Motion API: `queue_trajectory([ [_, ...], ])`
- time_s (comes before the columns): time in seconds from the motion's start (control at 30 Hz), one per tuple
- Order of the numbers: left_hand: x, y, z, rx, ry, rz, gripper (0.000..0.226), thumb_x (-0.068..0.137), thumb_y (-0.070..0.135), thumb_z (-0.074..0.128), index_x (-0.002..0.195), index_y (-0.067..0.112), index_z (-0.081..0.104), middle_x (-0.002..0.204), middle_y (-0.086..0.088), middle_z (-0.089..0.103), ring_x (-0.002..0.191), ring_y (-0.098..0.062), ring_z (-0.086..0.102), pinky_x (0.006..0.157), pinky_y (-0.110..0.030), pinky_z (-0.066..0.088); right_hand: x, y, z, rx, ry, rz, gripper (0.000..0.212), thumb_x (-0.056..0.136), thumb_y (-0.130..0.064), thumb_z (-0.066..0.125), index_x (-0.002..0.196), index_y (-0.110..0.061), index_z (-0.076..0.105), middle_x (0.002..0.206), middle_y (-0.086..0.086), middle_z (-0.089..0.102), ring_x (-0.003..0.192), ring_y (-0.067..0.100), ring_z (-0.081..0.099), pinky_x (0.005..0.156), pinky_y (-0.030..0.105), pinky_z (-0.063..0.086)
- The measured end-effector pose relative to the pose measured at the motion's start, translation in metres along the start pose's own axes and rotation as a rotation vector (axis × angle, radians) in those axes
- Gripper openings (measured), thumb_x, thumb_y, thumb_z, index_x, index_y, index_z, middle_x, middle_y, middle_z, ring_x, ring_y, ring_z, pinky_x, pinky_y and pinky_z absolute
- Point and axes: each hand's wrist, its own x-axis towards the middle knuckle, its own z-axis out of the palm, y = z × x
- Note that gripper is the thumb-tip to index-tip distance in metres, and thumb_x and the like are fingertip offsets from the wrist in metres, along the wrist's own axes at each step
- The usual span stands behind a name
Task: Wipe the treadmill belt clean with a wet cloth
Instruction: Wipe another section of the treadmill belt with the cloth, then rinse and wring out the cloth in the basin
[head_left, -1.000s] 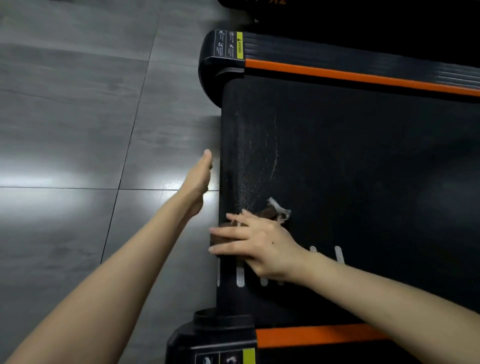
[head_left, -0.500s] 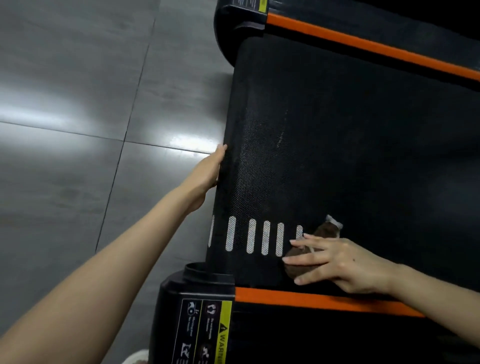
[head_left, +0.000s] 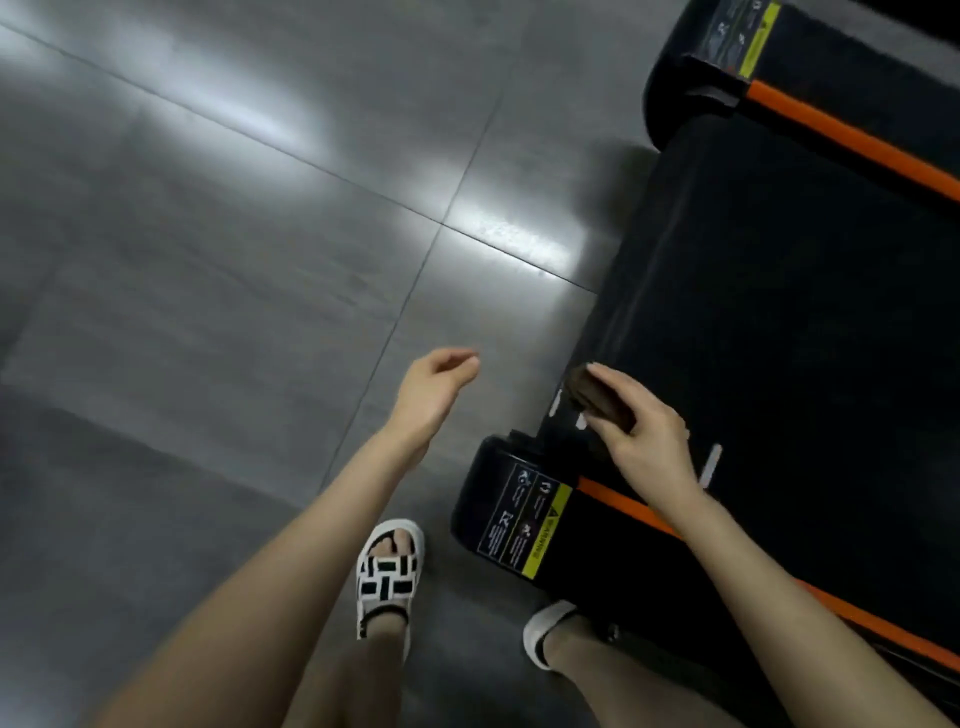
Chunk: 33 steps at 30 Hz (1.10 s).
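To my left is grey tiled floor (head_left: 208, 270), glossy with light. My left hand (head_left: 434, 387) hangs over it, well apart from the treadmill, fingers loosely curled and holding nothing. I judge it is off the machine because this corner needs only one hand. Below it my sandal (head_left: 388, 574) stands on the floor just beside the end cap (head_left: 511, 519) with its warning label, so I am close in at that corner. The cloth (head_left: 597, 402), a dark brown wad, sits on the belt's end by the white marks (head_left: 710, 465), just past the cap. My right hand (head_left: 647, 439) holds it, fingers (head_left: 618, 376) laid over the top and thumb tucked at its near side, I think to press it into the rounded end. The cap and the near orange rail (head_left: 613, 501) hem the cloth in there. The belt (head_left: 789, 312) runs dark to the right, too blurred to judge how clean, up to the far rail (head_left: 852, 140).
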Motion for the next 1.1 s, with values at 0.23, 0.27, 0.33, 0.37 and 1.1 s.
queue_trajectory([
  [0.23,-0.100,-0.005,-0.108,-0.202,0.198,-0.121,0.021,0.092,0.025,0.060,0.111,0.016,0.063,0.107,-0.002,0.063,0.104,-0.016,0.057,0.082,-0.028,0.045,-0.002,-0.162,0.067,0.290,-0.230,0.175,0.036,0.077,-0.001,0.071,0.104,-0.016,0.054,0.092,-0.008,0.059,0.085,0.010,0.056,0.074,0.012,0.041],
  [0.27,-0.113,-0.005,-0.122,-0.235,0.213,-0.130,0.024,0.092,0.029,0.060,0.113,0.018,0.062,0.111,-0.002,0.063,0.107,-0.016,0.056,0.086,-0.030,0.045,-0.006,-0.183,0.075,0.302,-0.291,0.171,0.034,0.077,0.001,0.069,0.105,-0.012,0.055,0.093,-0.005,0.059,0.085,0.010,0.055,0.071,0.008,0.040],
  [0.33,-0.140,-0.006,-0.150,-0.284,0.230,-0.160,0.034,0.091,0.035,0.060,0.121,0.020,0.058,0.120,-0.002,0.060,0.112,-0.016,0.054,0.093,-0.035,0.045,-0.017,-0.224,0.088,0.293,-0.419,0.160,0.031,0.078,0.003,0.067,0.106,-0.008,0.058,0.099,0.000,0.060,0.089,0.012,0.056,0.073,0.006,0.040],
  [0.37,-0.154,-0.005,-0.162,-0.316,0.238,-0.174,0.039,0.091,0.036,0.059,0.126,0.020,0.055,0.123,-0.001,0.058,0.114,-0.017,0.053,0.096,-0.037,0.045,-0.024,-0.243,0.094,0.291,-0.480,0.154,0.030,0.079,0.003,0.067,0.105,-0.009,0.059,0.103,0.003,0.061,0.093,0.015,0.057,0.077,0.010,0.042],
  [1.1,-0.208,-0.029,-0.545,-0.399,0.779,-0.078,0.027,0.079,-0.004,0.070,0.104,0.001,0.065,0.083,-0.006,0.063,0.074,-0.013,0.059,0.082,-0.033,0.052,-0.023,-0.550,0.387,-0.122,-0.794,-0.254,0.030,0.082,-0.013,0.067,0.111,-0.020,0.069,0.106,-0.001,0.070,0.101,0.014,0.062,0.089,0.026,0.046],
])
